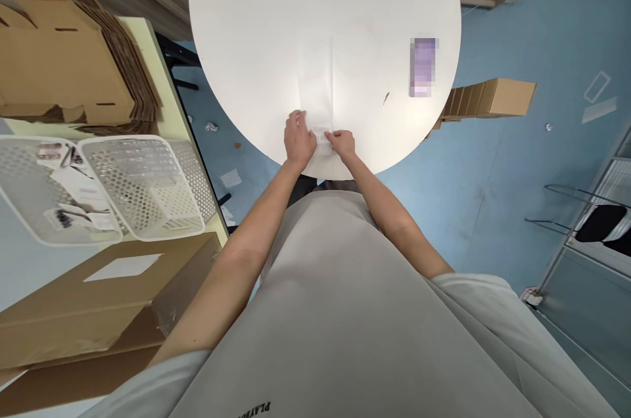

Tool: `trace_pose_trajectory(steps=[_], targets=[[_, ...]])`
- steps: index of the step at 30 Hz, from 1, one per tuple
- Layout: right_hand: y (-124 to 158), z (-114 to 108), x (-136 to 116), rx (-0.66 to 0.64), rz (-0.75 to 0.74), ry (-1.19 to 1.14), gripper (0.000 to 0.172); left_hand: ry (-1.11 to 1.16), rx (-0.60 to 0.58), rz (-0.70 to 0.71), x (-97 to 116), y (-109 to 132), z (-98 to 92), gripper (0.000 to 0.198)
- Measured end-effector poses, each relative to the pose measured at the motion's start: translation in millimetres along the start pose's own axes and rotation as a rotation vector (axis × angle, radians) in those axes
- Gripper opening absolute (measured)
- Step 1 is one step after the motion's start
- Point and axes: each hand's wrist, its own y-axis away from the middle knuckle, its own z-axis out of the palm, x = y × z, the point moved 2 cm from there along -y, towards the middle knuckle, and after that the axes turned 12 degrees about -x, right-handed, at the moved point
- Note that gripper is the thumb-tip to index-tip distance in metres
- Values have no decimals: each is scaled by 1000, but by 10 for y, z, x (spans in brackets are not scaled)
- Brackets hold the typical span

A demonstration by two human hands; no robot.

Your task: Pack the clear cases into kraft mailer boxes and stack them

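Observation:
A long strip of clear or whitish plastic, which looks like a flat sleeve, lies on the round white table and runs away from me. My left hand rests at its near left side, fingers apart and bent, touching the plastic. On the near right edge, my right hand pinches the plastic between thumb and fingers. Between the hands the near end of the plastic looks folded or doubled. Farther right on the table is a purple, pixelated item.
On the left, flattened cardboard boxes and white perforated baskets sit on a pale table, with a large carton nearer me. A row of brown boxes stands beyond the table's right edge. Small scraps dot the blue floor.

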Motion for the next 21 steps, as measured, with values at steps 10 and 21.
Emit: trace_pose_trajectory(steps=[10,21], targets=[[-47,-63,10,-40,89,-202,43,-187,-420,415,-131,126,-12,111],[123,-387,-68,40,-250,90,23,-151,-388,398,-201,35,-49,92]])
